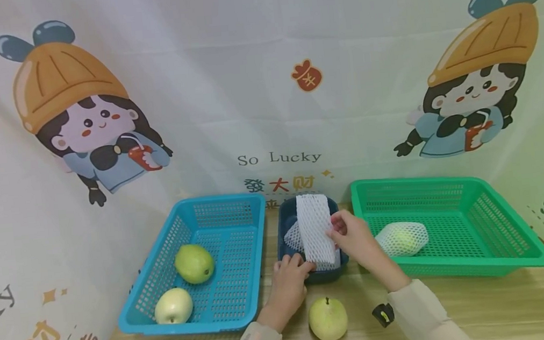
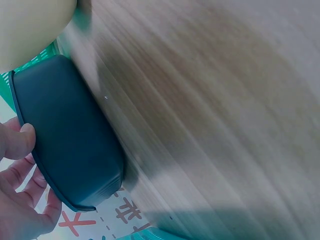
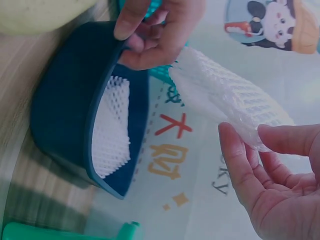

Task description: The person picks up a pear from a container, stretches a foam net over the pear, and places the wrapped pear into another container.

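White foam made up the flattened sleeve (image 1: 314, 223) hanging over the dark blue tub (image 1: 322, 277) at the middle of the table (image 1: 502, 309). From where I stood, I could see the person's right hand (image 1: 356, 239) pinching it along its right edge, thumb and fingertips nearly closed with just the thin mesh between them. The left hand (image 1: 288, 283) had hold of the tub's rim at the near left, its thumb against the outer wall and its other fingers bent on the far side of that edge. The sleeve's near end came down close by that hand; whether the two touched, I couldn't tell. More foam net (image 3: 114, 127) lay inside the tub. Just on the near side of it, a round yellow-green pear (image 1: 329, 320) sat on the wood, stalk up. To the left stood a blue basket (image 1: 232, 265) with a green fruit (image 1: 195, 263) in it and, nearer, a paler one (image 1: 173, 306). To the right, in a green basket (image 1: 467, 239), a net-covered fruit (image 1: 404, 238) lay towards the left side. Beyond everything hung a pale cloth (image 1: 204, 62) printed with cartoon figures in orange hats
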The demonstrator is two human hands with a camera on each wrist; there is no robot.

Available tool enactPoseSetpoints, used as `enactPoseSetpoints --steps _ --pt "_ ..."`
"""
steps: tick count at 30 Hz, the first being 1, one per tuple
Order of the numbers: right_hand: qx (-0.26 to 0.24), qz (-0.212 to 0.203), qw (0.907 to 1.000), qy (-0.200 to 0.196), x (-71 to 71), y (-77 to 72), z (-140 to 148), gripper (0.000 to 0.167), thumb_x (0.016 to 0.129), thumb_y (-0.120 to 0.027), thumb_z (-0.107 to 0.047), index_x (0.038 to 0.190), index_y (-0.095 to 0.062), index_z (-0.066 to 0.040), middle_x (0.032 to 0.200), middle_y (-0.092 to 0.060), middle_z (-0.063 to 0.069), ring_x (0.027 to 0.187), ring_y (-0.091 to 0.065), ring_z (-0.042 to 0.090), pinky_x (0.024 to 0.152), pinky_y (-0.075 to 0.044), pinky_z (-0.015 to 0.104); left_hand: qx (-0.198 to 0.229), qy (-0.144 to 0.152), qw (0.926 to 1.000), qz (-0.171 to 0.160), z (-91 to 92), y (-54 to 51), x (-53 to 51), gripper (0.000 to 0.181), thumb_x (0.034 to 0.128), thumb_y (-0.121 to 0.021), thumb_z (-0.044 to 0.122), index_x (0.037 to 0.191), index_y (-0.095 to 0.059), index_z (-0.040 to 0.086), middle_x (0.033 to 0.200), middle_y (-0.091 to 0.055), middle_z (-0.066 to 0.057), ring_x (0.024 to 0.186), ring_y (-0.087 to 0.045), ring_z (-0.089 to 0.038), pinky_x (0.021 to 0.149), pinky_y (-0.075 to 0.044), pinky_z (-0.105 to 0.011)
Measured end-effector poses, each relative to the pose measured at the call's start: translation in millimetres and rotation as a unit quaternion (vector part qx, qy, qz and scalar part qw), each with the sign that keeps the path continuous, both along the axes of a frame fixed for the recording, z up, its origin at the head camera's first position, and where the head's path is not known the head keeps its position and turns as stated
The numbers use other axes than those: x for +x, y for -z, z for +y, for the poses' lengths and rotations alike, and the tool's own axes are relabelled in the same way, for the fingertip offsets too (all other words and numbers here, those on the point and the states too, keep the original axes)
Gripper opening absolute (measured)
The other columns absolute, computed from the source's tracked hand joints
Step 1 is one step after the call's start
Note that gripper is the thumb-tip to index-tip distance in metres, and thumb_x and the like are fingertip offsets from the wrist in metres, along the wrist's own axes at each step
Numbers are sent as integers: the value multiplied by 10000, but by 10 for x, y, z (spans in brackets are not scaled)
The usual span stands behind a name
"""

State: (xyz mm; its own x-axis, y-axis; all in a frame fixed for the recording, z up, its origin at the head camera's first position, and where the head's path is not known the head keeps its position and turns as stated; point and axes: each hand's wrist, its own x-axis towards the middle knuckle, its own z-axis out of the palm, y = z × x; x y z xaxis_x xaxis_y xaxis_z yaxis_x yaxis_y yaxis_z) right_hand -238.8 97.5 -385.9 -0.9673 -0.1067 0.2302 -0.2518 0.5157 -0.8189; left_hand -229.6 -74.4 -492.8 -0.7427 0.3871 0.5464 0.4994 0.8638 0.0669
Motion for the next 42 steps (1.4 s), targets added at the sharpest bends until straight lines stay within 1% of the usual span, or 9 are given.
enactPoseSetpoints --steps 4,9,14,20,25,29,37,40,42 --pt "33 97 9999 63 189 -34 76 198 860 -619 -24 1035 -548 35 886 -594 139 752 -561 164 584 -491 207 -22 -20 9999 111 4 11 -8 248 668 -738 41 841 -661 201 777 -510 21 750 -450 -169 686 -366 -330" --pt "133 263 9995 111 389 -20 157 194 854 -631 -33 1026 -560 23 887 -607 117 765 -552 147 624 -468 196 -34 -67 10000 65 6 9 -10 258 684 -720 40 857 -626 206 770 -498 16 744 -443 -171 689 -369 -335" --pt "71 398 9990 179 548 29 239 167 849 -645 -44 992 -576 9 869 -608 86 767 -537 118 656 -471 205 11 -5 10000 -11 8 4 5 284 687 -713 20 866 -626 223 768 -483 16 726 -434 -169 679 -360 -330" --pt "-50 284 9992 278 693 52 296 159 839 -656 -52 975 -583 -12 849 -611 62 733 -530 62 637 -488 202 11 -35 9998 -185 5 0 7 289 698 -719 28 880 -628 234 775 -486 20 738 -439 -170 694 -360 -330" --pt "-352 -161 9990 227 779 65 269 185 826 -658 -29 991 -578 -8 875 -614 78 775 -563 82 680 -509 200 23 -12 9999 -155 4 0 4 292 694 -725 26 884 -621 223 780 -494 20 739 -436 -169 693 -363 -330" --pt "-573 -422 9972 215 808 128 226 197 821 -662 -20 997 -574 -9 881 -611 79 793 -574 87 700 -513 200 -5 -27 10000 -47 5 2 -5 278 706 -728 55 916 -629 208 784 -510 16 747 -443 -170 693 -368 -329" --pt "-871 -516 9947 192 857 321 166 214 796 -684 -4 975 -568 -9 839 -605 60 742 -553 49 635 -506 202 -108 -89 9998 -162 4 5 -6 267 699 -740 54 886 -621 204 791 -509 16 748 -438 -169 686 -362 -326" --pt "-920 -497 9943 223 877 368 146 215 779 -691 13 950 -563 -10 822 -602 57 725 -553 40 625 -506 197 -93 -85 9999 -88 4 6 -2 260 712 -736 70 893 -607 204 791 -510 11 747 -440 -174 676 -360 -319" --pt "-931 -528 9940 245 894 391 141 215 771 -694 23 936 -560 -9 815 -599 57 723 -554 40 631 -508 199 -70 -52 10000 -46 6 5 5 270 698 -742 65 882 -597 200 786 -504 9 745 -439 -177 667 -353 -315"
